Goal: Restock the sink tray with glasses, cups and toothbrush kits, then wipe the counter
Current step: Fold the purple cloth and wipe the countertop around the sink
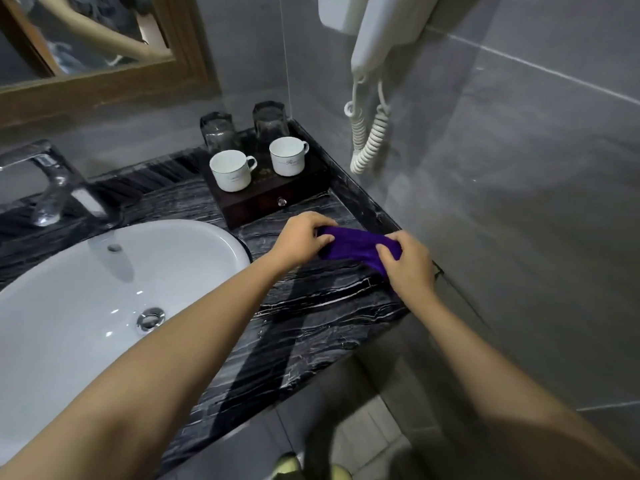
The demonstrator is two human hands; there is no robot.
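A purple cloth lies bunched on the black marble counter, just in front of the dark wooden tray. My left hand grips its left end and my right hand grips its right end. On the tray stand two white cups in front and two clear glasses upside down behind them. I see no toothbrush kits.
A white basin fills the left, with a chrome tap behind it. A wall hairdryer with a coiled cord hangs right of the tray. A grey tiled wall bounds the counter's right edge. A wood-framed mirror hangs behind.
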